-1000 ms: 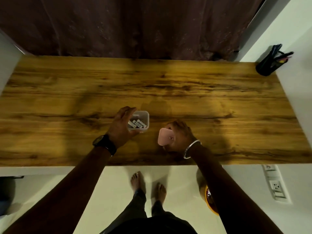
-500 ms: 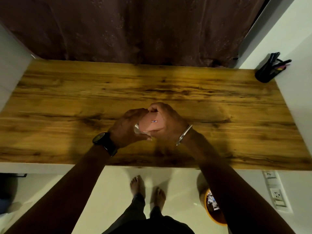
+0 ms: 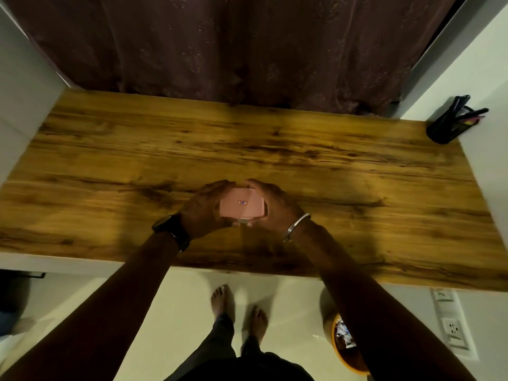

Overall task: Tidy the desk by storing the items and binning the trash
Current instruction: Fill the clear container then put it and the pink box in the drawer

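A small clear box with a pink lid sits at the middle of the wooden desk, near its front edge. The lid lies flat on top and bears a small red-framed sticker. My left hand wraps the box's left side and my right hand wraps its right side, fingers curled over the far edge. A sliver of the clear box shows under the lid at the front; its contents are hidden.
A black pen holder with pens stands at the desk's far right corner against the white wall. An orange bin with crumpled trash sits on the floor under the desk's right front. A dark curtain hangs behind the desk.
A second ago my right hand held the pink lid beside the open box. It carried the lid over the box, and now both hands clasp the lidded box.
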A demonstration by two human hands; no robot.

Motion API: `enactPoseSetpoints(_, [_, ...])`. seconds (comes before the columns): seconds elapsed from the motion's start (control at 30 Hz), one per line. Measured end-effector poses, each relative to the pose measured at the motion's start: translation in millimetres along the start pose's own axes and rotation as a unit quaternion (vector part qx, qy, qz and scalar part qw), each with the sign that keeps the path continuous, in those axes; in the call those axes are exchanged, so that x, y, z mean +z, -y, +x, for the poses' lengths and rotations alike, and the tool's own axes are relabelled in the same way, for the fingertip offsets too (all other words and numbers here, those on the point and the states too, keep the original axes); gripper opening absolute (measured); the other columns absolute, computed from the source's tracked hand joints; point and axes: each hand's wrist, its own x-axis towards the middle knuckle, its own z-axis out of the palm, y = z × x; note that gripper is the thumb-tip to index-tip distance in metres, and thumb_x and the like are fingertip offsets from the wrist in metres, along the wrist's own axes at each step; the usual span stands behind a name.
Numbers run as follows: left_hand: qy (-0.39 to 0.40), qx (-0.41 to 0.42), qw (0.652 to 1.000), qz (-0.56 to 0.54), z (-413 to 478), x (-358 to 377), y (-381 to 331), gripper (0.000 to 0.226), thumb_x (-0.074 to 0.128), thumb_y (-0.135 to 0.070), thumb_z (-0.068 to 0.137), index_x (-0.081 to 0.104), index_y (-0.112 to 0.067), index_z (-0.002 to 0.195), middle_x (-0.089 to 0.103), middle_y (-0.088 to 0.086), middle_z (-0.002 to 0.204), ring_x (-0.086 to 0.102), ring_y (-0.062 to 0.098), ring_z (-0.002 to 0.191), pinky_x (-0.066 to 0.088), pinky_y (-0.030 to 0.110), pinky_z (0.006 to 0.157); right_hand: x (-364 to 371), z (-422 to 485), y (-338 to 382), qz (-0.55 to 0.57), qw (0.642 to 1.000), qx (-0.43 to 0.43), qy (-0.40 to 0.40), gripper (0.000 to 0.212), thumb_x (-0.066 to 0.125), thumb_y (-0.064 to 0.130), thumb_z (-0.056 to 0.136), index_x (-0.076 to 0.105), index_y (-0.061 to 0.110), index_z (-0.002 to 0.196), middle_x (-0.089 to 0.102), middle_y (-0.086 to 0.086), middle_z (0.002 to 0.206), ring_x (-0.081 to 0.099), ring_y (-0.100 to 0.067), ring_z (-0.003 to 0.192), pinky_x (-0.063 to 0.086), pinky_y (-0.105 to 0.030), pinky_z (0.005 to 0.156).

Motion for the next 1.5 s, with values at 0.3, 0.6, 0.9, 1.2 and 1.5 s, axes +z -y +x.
enactPoseSetpoints(0.3, [0.013,0.002,1.000,0.009,0.7,0.7,7.9,0.092,0.084,-0.036,0.080,0.036,-0.011,0.156,0.041,0.015,0.158,0.040,0.033,0.144,0.041,0.048,0.116,6.4,2.5,-3.3,0.017,1.000,0.015,0.008,0.109,0.093,0.034,0.063,0.035,0.017,0.153,0.049,-0.010,0.149,0.047,-0.027,0.133,0.040,-0.036,0.108])
enactPoseSetpoints(0.6, [0.010,-0.025,0.999,-0.021,3.1,5.0,8.7,0.089,0.087,-0.029,0.077,0.042,-0.014,0.152,0.046,0.011,0.154,0.045,0.030,0.140,0.044,0.043,0.112,16.1,-1.3,-5.8,0.053,0.997,0.050,-0.013,0.096,0.091,0.034,0.065,0.044,0.025,0.148,0.048,-0.001,0.150,0.047,-0.021,0.132,0.046,-0.040,0.107])
enactPoseSetpoints(0.9, [0.031,-0.063,0.994,-0.080,4.4,9.7,19.4,0.096,0.089,-0.040,0.071,0.039,-0.028,0.153,0.052,0.004,0.150,0.055,0.027,0.130,0.053,0.049,0.103,18.4,-6.4,-4.3,0.083,0.994,0.057,-0.036,0.090,0.091,0.031,0.067,0.047,0.025,0.145,0.052,-0.001,0.146,0.050,-0.019,0.128,0.044,-0.028,0.101])
enactPoseSetpoints(1.2, [-0.052,-0.052,0.995,-0.071,-34.3,10.5,1.5,0.101,0.090,-0.028,0.074,0.033,-0.014,0.156,0.056,0.016,0.143,0.063,0.032,0.116,0.057,0.041,0.088,10.4,-22.7,15.2,0.075,0.996,0.016,-0.052,0.091,0.094,0.036,0.062,0.052,0.019,0.141,0.055,-0.003,0.141,0.054,-0.019,0.123,0.048,-0.031,0.100])
enactPoseSetpoints(1.5, [-0.082,-0.006,0.988,-0.132,-121.5,-6.6,5.3,0.093,0.092,-0.040,0.067,0.048,-0.017,0.146,0.059,0.002,0.138,0.061,0.016,0.113,0.055,0.020,0.077,39.3,-85.2,76.7,0.098,0.990,-0.041,-0.097,0.090,0.093,0.034,0.062,0.053,0.019,0.141,0.058,-0.001,0.140,0.052,-0.007,0.121,0.045,-0.021,0.101])
